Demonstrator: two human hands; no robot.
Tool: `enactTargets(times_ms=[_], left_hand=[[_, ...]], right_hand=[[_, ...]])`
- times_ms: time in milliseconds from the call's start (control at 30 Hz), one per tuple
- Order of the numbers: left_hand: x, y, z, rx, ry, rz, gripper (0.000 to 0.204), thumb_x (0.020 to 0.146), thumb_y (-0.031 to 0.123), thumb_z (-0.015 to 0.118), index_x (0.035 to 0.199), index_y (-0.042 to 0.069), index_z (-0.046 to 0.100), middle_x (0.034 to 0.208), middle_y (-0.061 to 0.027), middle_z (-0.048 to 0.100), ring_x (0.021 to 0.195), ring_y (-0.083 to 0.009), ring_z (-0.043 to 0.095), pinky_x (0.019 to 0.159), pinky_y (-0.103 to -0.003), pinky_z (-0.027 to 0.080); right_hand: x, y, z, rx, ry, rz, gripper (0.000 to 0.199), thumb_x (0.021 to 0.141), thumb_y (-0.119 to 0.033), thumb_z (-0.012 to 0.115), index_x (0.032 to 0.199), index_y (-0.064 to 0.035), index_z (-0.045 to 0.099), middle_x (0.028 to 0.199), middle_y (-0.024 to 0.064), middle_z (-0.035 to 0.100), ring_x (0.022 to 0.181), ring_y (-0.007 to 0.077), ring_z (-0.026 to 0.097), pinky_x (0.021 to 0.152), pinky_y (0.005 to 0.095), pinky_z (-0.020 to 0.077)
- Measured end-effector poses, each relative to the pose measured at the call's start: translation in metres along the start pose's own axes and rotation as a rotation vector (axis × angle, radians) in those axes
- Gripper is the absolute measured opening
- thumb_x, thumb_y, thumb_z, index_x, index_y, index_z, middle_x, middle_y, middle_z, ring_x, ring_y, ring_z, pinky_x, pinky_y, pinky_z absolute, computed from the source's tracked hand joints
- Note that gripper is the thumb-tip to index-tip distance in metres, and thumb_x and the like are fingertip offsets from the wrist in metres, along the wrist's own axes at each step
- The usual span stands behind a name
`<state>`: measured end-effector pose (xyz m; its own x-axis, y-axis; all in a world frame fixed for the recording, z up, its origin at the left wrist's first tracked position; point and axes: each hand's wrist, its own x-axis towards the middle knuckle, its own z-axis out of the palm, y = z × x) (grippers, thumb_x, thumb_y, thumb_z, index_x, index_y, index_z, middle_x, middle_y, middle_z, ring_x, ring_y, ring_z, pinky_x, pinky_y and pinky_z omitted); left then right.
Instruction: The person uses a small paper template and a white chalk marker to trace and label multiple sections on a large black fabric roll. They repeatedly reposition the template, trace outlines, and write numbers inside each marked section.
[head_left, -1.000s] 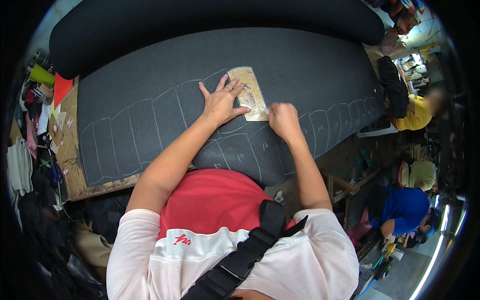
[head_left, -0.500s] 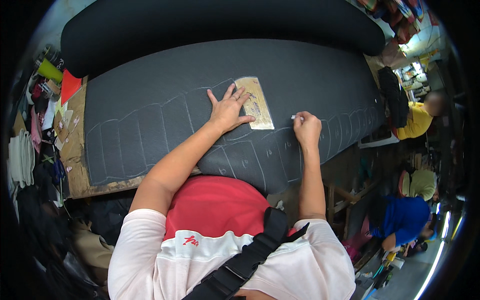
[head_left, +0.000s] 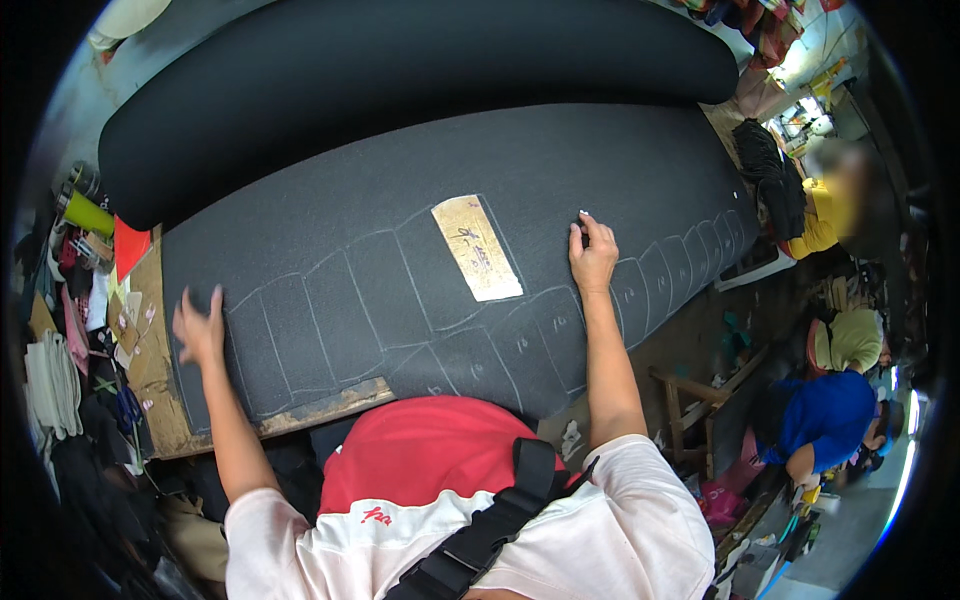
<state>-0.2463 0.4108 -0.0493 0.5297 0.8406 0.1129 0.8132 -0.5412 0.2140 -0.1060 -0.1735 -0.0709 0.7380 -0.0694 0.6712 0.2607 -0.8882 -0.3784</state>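
Black fabric covers the table, marked with rows of white outlined panels. On it lies a tan, four-sided pattern template with handwriting, a white line running just right of its edge. My left hand is over the left end of the fabric, slightly blurred, fingers spread and holding nothing. My right hand is to the right of the template, its fingers closed on a small white piece of chalk whose tip shows above the fingertips.
A thick black fabric roll lies along the far side. The wooden table edge shows in front. Stacked cloth and a green cylinder are at left. Several people, one in a blue shirt, are at right.
My left hand has left the template and swung to the fabric's left end. My right hand, still with the chalk, has turned fingers upward. The view has shifted.
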Motion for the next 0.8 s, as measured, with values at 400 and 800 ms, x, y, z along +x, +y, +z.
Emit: enactTargets(times_ms=[400, 800], left_hand=[[-0.029, -0.098, -0.016, 0.122, -0.078, 0.08, 0.073, 0.084, 0.062, 0.047, 0.143, 0.021, 0.033, 0.15, -0.0078, 0.029, 0.137, -0.028, 0.028, 0.104, -0.063, 0.02], [-0.188, -0.283, 0.103, -0.267, 0.252, -0.71, 0.064, 0.095, 0.046, 0.039, 0.119, -0.011, 0.049, 0.118, -0.0321, 0.053, 0.105, -0.0439, 0.055, 0.093, -0.046, 0.042]], right_hand=[[-0.002, -0.005, -0.001, -0.031, -0.014, -0.004, 0.019, 0.076, -0.007, 0.066, 0.094, -0.0032, 0.066, 0.081, 0.0121, 0.063, 0.078, 0.03, 0.059, 0.072, 0.0391, 0.0485], [-0.002, -0.007, -0.002, -0.057, -0.03, -0.018, 0.018, 0.076, -0.008, 0.067, 0.093, -0.0042, 0.065, 0.082, 0.0122, 0.062, 0.08, 0.03, 0.059, 0.073, 0.0388, 0.0488]])
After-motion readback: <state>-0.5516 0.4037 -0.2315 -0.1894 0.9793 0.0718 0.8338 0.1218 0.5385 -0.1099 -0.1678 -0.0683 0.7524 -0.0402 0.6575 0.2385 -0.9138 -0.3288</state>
